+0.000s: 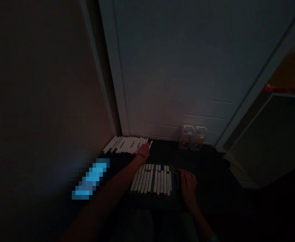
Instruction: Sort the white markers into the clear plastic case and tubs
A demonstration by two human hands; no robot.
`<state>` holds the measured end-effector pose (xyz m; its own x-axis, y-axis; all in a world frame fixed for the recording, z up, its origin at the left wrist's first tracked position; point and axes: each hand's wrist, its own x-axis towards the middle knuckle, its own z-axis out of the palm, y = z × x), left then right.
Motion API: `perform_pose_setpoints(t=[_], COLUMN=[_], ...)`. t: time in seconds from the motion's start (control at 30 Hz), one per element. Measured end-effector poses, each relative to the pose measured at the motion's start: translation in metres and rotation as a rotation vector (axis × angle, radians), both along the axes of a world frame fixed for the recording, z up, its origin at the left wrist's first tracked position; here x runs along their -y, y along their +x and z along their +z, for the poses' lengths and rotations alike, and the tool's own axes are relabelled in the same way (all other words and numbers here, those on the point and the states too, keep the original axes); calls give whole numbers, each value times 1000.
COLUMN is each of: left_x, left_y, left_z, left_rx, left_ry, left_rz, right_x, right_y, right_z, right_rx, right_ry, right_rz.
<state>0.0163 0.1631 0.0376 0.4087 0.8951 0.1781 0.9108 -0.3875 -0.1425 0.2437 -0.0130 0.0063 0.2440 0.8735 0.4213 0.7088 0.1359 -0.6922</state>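
Observation:
The scene is very dark. A row of white markers (pixel 127 145) lies side by side on a dark surface by the wall. My left hand (pixel 144 150) reaches to the right end of that row, its fingers closed on a single white marker (pixel 150 144). Nearer to me, a dark case (pixel 174 193) holds several more white markers (pixel 152 178) with coloured bands. My right hand (pixel 188 184) rests on the right edge of this case, fingers curled down against it.
Two small clear bottles (pixel 191 137) with coloured labels stand against the white door (pixel 187 67) at the back. A bare wall rises on the left. A glowing blue pixelated patch (pixel 90 179) sits left of my forearm. A dark panel leans at the right.

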Motion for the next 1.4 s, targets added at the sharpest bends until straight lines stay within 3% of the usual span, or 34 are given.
perform_pose_setpoints(t=[0.17,0.3,0.37,0.47,0.6,0.73,0.87,1.23,1.4], left_x=[15,55,82,116,139,142,139,118,127], left_y=[8,24,32,42,48,48,50,62,67], left_z=[19,29,26,14,-3,-13,-15,-7,6], left_rx=[67,205,429,677,770,680,607,489,435], left_ry=[42,150,167,57,-49,-65,-84,-59,25], left_rz=[-49,-32,-44,-106,-143,-211,-254,-282,-251], right_x=[0,-8,-17,-40,-74,-88,-79,-78,-77], right_y=[0,1,1,-3,-13,-17,-15,-7,-3], right_z=[-2,0,8,26,36,25,18,24,24], right_rx=[15,21,-4,-154,-512,-661,-706,-865,-907], right_ry=[-13,6,26,40,-61,-84,-134,-160,-188], right_rz=[10,103,164,221,411,416,518,450,429])
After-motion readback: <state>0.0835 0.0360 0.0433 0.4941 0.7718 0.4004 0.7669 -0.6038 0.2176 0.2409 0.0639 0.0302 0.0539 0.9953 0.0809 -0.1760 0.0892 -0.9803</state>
